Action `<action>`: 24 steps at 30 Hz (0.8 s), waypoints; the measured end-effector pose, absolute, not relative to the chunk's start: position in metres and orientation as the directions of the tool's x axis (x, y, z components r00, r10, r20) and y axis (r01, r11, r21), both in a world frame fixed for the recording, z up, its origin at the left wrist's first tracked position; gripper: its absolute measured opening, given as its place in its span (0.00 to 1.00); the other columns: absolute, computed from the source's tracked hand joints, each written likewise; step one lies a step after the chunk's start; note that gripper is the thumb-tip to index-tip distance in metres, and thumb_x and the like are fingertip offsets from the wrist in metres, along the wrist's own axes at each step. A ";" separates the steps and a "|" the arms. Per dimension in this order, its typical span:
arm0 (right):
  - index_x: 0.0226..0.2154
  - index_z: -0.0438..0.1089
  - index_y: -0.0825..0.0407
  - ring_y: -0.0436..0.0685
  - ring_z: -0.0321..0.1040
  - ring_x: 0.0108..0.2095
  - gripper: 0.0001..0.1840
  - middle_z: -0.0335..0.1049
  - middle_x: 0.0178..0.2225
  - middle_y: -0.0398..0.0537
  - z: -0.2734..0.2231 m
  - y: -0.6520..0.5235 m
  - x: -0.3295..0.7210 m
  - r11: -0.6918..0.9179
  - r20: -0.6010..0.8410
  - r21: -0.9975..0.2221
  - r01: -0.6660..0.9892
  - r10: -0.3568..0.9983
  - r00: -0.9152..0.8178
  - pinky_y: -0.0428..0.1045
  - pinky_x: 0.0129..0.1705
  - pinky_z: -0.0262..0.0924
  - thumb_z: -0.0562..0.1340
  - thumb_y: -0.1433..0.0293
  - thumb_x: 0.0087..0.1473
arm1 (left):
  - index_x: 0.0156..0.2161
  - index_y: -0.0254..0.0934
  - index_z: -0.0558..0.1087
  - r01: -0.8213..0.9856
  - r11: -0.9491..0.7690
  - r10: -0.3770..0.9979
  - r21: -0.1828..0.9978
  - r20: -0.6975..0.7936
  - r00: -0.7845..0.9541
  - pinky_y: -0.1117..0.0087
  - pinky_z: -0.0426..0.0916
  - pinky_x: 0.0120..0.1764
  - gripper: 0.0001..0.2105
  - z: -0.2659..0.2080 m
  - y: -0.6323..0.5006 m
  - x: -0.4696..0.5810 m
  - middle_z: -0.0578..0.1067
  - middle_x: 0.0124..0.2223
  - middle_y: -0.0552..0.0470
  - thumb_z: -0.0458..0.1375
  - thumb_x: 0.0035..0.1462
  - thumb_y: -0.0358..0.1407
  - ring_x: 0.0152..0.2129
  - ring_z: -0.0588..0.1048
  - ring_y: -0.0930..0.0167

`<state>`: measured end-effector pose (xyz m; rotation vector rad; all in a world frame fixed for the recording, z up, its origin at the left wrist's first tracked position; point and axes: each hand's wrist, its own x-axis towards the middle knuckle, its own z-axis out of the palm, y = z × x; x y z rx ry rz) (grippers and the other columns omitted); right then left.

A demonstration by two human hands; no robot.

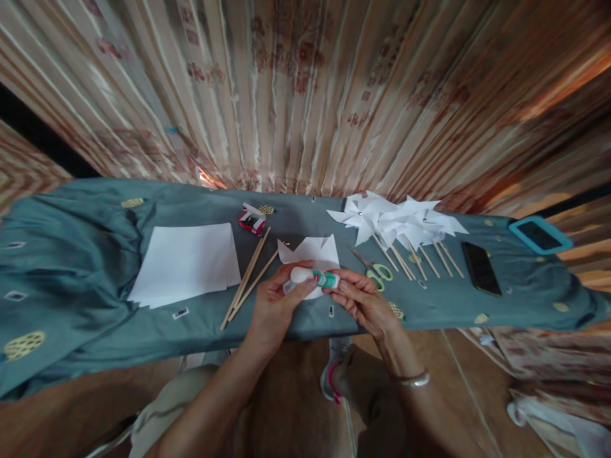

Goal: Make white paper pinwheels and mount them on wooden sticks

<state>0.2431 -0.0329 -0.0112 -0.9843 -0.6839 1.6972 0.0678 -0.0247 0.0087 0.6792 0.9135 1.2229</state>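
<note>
A glue stick (326,278) with a white cap and a green label is held level between my two hands. The fingers of my left hand (279,296) close on its white cap end. At the green end, my right hand (365,299) pinches it with thumb and fingertips. Just beyond lies a white paper (312,250) with cut, raised corners, partly hidden by my hands. Green-handled scissors (379,273) rest right of the paper. Several wooden sticks (248,273) lie to the left of my left hand.
A stack of white sheets (188,261) lies at left. Behind the sticks stands a small open red box (251,219). White paper pinwheels on sticks (401,219) are piled at back right, near a black phone (481,268) and a blue-framed device (540,235). A teal cloth (200,334) covers the table.
</note>
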 end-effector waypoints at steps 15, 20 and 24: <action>0.35 0.79 0.49 0.52 0.79 0.31 0.16 0.81 0.32 0.44 -0.003 -0.038 0.234 -0.255 -0.221 -0.837 -0.484 0.967 -0.127 0.42 0.34 0.73 0.75 0.62 0.41 | 0.34 0.35 0.81 -0.674 0.348 0.925 0.652 -0.356 0.134 0.82 0.64 0.26 0.16 0.011 -0.017 0.065 0.75 0.28 0.56 0.74 0.36 0.38 0.22 0.67 0.81; 0.34 0.79 0.49 0.49 0.77 0.29 0.15 0.80 0.31 0.43 -0.006 -0.040 0.236 -0.227 -0.210 -0.878 -0.422 0.974 -0.086 0.41 0.35 0.72 0.76 0.66 0.40 | 0.34 0.36 0.81 -0.612 0.303 0.946 0.730 -0.306 0.104 0.78 0.66 0.34 0.16 0.010 -0.020 0.069 0.77 0.29 0.56 0.74 0.35 0.36 0.26 0.71 0.78; 0.35 0.80 0.48 0.49 0.77 0.30 0.15 0.80 0.32 0.44 -0.010 -0.042 0.238 -0.270 -0.252 -0.880 -0.391 0.963 -0.097 0.42 0.35 0.72 0.76 0.65 0.41 | 0.33 0.37 0.81 -0.520 0.260 0.964 0.814 -0.253 0.086 0.73 0.66 0.37 0.15 0.007 -0.022 0.071 0.78 0.30 0.54 0.73 0.36 0.36 0.29 0.73 0.73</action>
